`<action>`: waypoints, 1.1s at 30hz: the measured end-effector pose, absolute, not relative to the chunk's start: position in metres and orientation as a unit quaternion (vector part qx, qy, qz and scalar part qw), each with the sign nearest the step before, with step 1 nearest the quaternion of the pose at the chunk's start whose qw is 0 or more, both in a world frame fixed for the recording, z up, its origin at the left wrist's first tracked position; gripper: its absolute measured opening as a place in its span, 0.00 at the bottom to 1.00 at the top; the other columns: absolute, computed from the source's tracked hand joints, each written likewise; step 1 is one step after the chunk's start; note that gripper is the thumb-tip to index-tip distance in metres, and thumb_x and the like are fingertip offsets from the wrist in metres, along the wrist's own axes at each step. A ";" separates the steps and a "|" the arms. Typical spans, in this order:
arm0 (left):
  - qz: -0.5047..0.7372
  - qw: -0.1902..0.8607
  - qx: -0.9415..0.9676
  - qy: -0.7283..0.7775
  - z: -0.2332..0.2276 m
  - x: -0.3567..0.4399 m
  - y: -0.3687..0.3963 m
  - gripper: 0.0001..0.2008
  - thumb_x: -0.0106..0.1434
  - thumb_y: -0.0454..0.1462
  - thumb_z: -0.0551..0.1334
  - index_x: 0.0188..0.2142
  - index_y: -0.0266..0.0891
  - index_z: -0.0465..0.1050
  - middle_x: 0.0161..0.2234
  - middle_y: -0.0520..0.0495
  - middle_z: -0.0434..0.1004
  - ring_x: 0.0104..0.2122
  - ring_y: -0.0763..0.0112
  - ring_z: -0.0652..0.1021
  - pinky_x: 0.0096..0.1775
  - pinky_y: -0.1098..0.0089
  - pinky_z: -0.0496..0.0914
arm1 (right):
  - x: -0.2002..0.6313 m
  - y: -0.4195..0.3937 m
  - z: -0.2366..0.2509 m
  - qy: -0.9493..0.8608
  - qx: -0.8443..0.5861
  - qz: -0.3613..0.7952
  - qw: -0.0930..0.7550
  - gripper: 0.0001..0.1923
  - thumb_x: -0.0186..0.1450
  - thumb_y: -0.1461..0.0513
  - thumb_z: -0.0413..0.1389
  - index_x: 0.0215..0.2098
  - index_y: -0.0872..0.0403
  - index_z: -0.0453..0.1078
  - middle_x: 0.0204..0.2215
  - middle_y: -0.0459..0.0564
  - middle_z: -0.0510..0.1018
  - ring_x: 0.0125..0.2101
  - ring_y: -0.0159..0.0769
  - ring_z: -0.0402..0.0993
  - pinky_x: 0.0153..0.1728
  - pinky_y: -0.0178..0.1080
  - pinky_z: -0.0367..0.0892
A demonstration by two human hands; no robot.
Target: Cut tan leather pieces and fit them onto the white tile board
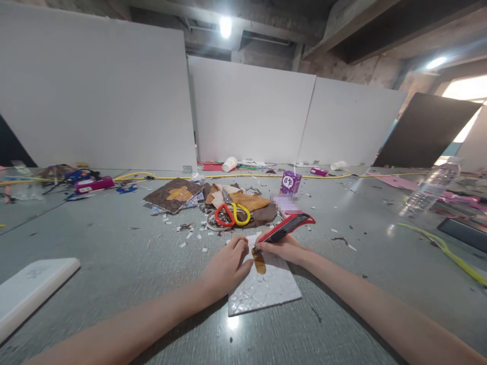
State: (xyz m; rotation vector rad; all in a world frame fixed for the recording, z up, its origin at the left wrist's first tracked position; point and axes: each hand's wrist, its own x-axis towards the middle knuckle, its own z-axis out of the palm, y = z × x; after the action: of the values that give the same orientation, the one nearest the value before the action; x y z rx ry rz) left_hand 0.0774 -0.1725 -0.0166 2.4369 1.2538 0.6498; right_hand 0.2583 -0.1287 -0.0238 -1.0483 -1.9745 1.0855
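My right hand (283,248) grips a red and black utility knife (287,227), its tip down on a small brown piece (259,261) lying on a white quilted-pattern sheet (266,291). My left hand (227,267) presses flat on the left part of that sheet, fingertips beside the brown piece. The sheet rests on the grey table (114,243) just in front of me.
Behind the sheet lie red and yellow scissors (232,214) on a pile of brown fabric scraps (243,203), a dark patterned piece (173,195), a purple carton (291,182) and scattered white offcuts. A white box (30,286) sits left, a plastic bottle (431,190) right. White boards stand behind.
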 end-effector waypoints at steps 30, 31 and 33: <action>0.239 0.160 0.854 0.433 -0.019 0.077 -0.171 0.04 0.56 0.35 0.50 0.33 0.38 0.59 0.41 0.45 0.62 0.40 0.67 0.68 0.43 0.65 0.62 | 0.258 -0.130 -0.023 -0.758 -0.392 0.415 0.317 0.12 0.53 0.55 0.54 0.28 0.57 0.70 0.28 0.49 0.74 0.32 0.34 0.68 0.35 0.35 0.62; 0.239 0.161 0.853 0.435 -0.019 0.077 -0.172 0.04 0.56 0.35 0.50 0.33 0.38 0.59 0.41 0.45 0.62 0.40 0.67 0.68 0.43 0.65 0.63 | 0.258 -0.129 -0.023 -0.758 -0.393 0.414 0.317 0.12 0.53 0.55 0.54 0.28 0.57 0.70 0.28 0.49 0.74 0.32 0.34 0.68 0.36 0.35 0.62; 0.240 0.163 0.852 0.437 -0.018 0.077 -0.172 0.04 0.56 0.35 0.50 0.32 0.38 0.59 0.41 0.45 0.62 0.40 0.67 0.68 0.43 0.65 0.63 | 0.258 -0.130 -0.022 -0.758 -0.393 0.414 0.315 0.12 0.53 0.55 0.54 0.28 0.57 0.70 0.28 0.49 0.74 0.31 0.34 0.68 0.35 0.35 0.62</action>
State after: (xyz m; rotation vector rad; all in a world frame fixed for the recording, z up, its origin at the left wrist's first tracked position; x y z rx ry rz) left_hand 0.0766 -0.1716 -0.0183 2.4289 1.2458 0.6836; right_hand 0.2584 -0.1295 -0.0225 -1.0353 -1.9969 1.0910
